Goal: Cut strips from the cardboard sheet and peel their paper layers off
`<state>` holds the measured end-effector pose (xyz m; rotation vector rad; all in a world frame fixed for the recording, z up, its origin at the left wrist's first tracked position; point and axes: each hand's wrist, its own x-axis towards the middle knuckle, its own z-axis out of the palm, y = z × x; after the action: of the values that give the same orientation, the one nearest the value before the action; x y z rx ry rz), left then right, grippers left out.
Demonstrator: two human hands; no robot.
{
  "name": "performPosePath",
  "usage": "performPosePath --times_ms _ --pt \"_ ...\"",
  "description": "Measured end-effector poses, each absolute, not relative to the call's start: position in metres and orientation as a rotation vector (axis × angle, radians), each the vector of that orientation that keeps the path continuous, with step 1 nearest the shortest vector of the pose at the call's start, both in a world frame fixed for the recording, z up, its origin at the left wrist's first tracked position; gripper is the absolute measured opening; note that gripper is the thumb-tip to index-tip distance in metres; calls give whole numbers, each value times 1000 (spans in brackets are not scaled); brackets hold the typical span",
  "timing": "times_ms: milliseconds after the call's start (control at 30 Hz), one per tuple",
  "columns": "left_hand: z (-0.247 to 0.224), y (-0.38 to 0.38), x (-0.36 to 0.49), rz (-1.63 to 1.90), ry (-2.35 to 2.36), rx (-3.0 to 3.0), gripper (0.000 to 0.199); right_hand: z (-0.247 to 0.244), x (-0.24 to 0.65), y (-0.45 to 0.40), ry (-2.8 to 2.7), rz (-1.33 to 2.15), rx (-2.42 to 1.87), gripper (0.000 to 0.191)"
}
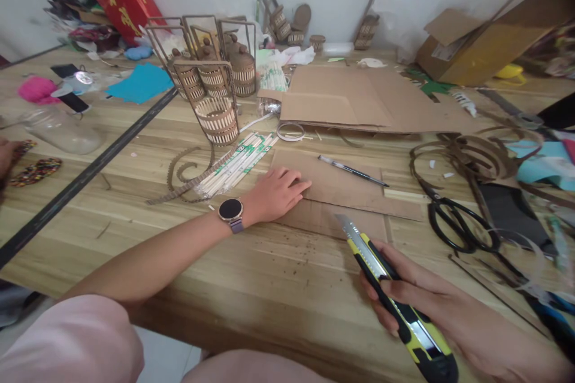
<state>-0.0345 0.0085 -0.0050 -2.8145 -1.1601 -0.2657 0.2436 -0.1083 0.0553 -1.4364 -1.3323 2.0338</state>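
My left hand (pixel 281 192) lies flat with fingers stretched out on a piece of brown cardboard (pixel 323 176). In my right hand (pixel 413 287) is a yellow and black utility knife (pixel 395 305), its blade out and raised just above the near edge of the cardboard. A strip of cardboard (pixel 398 207) lies across the piece, to the right of my left fingers. On top of the cardboard, beyond the strip, rests a pen (pixel 353 170). Small dark crumbs are scattered on the table in front of the cardboard.
Wrapped chopsticks (pixel 240 167) lie left of the cardboard, beside curled cardboard strips. Behind them stand several small lantern-like baskets (pixel 218 119) with tall handles. A large cardboard sheet (pixel 359 96) lies further back. Black-handled scissors (pixel 462 224) sit at right. Another person's hand (pixel 6 158) shows at far left.
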Motion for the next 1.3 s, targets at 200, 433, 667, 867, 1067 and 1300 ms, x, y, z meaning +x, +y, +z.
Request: performPosePath --times_ms 200,433,667,867,1067,1300 --pt "1 9 -34 -202 -1131 -2810 39 64 254 -90 -1674 1892 -1538 56" --pt "9 13 -19 -303 -1136 -2820 53 71 249 -45 -2509 1044 -1453 26" --pt "-11 20 -5 -265 -1072 -2912 64 49 227 -26 -2857 535 -1375 21" --pt "-10 15 -4 -221 -1062 -2906 62 41 223 -21 -2936 484 -1357 26" --pt "-8 15 -3 -238 -1072 -2920 62 44 224 -20 -2991 469 -1356 32" --pt "-9 14 -3 -244 -1063 -2902 61 46 223 -21 -3052 409 -1368 32"
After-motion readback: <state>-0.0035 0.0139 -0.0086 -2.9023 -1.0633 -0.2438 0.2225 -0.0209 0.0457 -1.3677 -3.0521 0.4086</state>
